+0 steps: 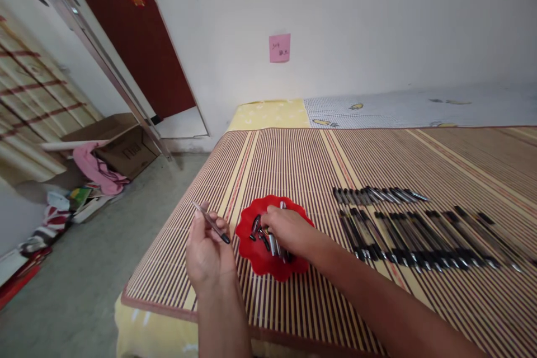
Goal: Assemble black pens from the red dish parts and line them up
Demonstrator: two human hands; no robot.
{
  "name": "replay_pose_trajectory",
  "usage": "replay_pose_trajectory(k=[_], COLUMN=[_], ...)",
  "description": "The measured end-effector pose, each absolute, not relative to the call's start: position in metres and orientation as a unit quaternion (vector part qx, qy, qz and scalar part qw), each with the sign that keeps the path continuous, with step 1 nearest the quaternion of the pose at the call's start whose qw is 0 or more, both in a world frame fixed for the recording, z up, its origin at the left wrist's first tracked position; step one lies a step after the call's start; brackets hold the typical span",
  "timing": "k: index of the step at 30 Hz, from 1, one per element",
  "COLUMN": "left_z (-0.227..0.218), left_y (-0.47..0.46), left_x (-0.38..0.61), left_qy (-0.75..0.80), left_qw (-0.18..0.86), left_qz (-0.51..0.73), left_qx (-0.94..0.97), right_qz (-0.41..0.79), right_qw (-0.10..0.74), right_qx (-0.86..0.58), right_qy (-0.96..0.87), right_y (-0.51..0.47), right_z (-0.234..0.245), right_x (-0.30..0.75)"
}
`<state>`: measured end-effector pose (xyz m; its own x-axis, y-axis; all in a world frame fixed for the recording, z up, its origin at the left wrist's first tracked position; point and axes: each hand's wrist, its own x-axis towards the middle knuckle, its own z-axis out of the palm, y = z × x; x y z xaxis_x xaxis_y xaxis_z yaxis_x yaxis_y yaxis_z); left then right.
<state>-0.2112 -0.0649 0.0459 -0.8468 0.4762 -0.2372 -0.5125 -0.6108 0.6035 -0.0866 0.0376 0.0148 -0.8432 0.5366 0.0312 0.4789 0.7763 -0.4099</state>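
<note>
1. slipping seems the likeliest trouble: the left hand (211,260) pinches the pen (213,225) lightly between thumb and fingers, so it could roll free.
2. small parts (257,227) might spill if the right hand (290,227) snags the red bowl (249,254).
3. the pen slants across the left hand, dark end toward the bowl; the right hand bunches inside the bowl, its hold impossible to tell.

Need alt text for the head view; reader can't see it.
The left hand holds a pen while the right hand reaches into a scalloped red bowl of small items on a striped mat; rows of pens lie to the right.
</note>
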Motion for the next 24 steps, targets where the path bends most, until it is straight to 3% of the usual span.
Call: replay_pose_trajectory(k=[9, 15, 20, 24], left_z=[0.037, 0.034, 0.039, 0.040], left_y=[-0.066, -0.065, -0.063, -0.063], left_x=[-0.218, -0.216, -0.212, -0.210], left_qy=[0.346, 0.348, 0.353, 0.347], left_qw=[0.282, 0.284, 0.291, 0.302], left_qz=[0.895, 0.893, 0.889, 0.888], left_qx=[-0.010, 0.011, 0.007, -0.008], right_qz=[0.163, 0.216, 0.275, 0.250], right_qw=[0.033, 0.029, 0.063, 0.080], right_qx=[-0.259, -0.263, -0.254, -0.326], right_qy=[-0.952, -0.940, -0.925, -0.908], right_y=[0.030, 0.026, 0.038, 0.046], right_z=[0.019, 0.008, 0.016, 0.036], right_x=[-0.086, -0.085, -0.074, -0.056])
